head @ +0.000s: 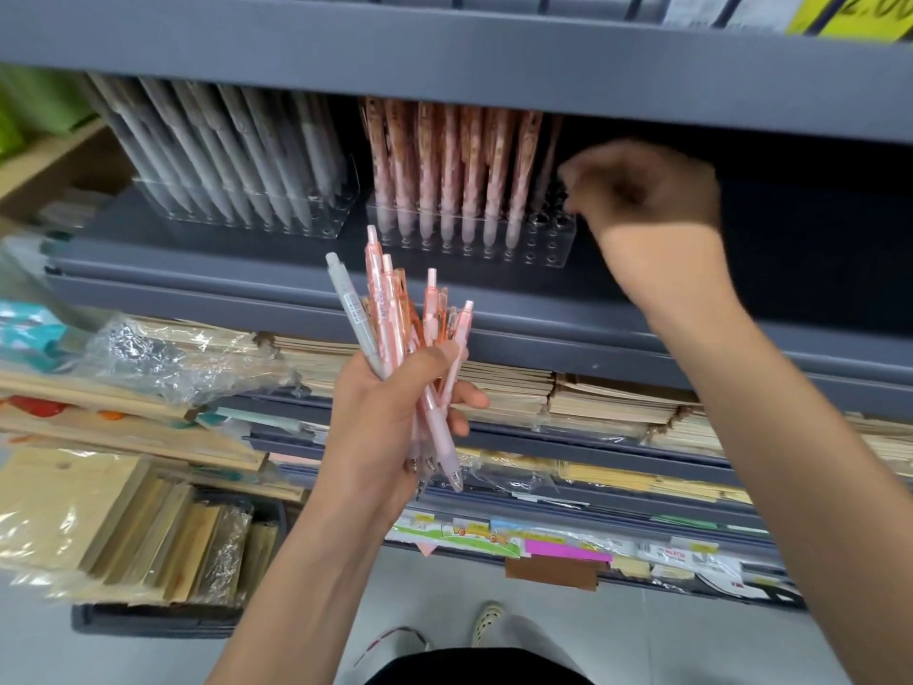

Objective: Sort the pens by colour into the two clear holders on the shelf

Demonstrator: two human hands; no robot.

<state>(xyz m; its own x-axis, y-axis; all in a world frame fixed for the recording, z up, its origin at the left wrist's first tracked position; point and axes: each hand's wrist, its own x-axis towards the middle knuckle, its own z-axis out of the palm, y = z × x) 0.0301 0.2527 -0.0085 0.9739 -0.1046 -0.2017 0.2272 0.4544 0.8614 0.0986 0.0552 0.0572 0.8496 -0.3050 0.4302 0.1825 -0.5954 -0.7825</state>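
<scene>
Nearest: my left grip (395,412), fingers curled round a bundle of pens (425,328), mostly pink, with one grey pen (353,313) on its left edge. Beyond, up and to the right: my right grip (642,190), blurred, fingers curled at the right end of the pink holder (543,249); I cannot tell whether it pinches a pen. Further left along the shelf (296,289): the grey holder (247,220), nearly full. Advice: seat each pink pen upright in a free hole beside my right grip.

Clear glossy plastic holders (548,239), matt grey metal shelf (247,284), smooth plastic pens (379,309), crinkly cellophane (163,353).
</scene>
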